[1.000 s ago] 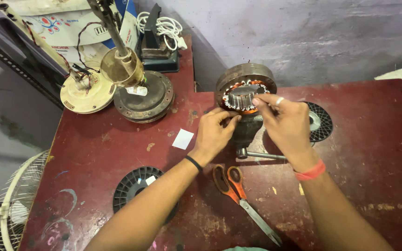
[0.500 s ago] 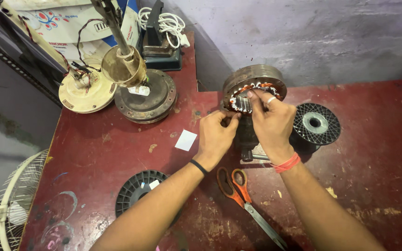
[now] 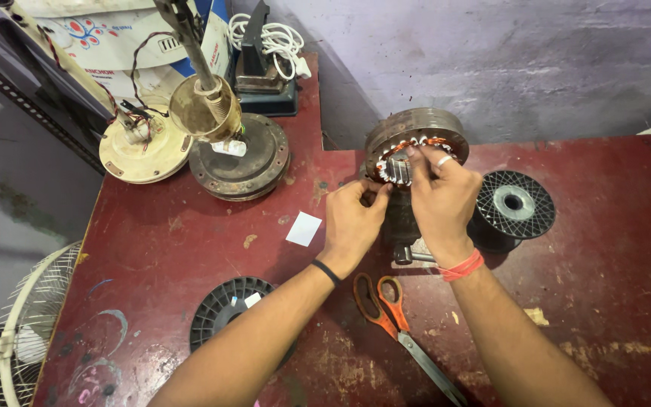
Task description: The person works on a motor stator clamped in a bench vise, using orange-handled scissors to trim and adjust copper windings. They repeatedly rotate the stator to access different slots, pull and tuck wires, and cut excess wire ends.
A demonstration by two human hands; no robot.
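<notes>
Stator: a round motor stator (image 3: 416, 139) stands on edge at the far middle of the red surface (image 3: 190, 226).
Left hand (image 3: 352, 218): fingers pinch its lower-left winding.
Right hand (image 3: 442, 200): fingers grip its coils.
Near: orange-handled scissors (image 3: 386, 309); right, a black spool (image 3: 514, 203).

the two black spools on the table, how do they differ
The right black spool lies beside the right hand, whole in view, with a grey hub. The near black spool lies at the table's front, partly hidden by the left forearm, with a white scrap on it. Both are round, ribbed and lying flat.
</notes>
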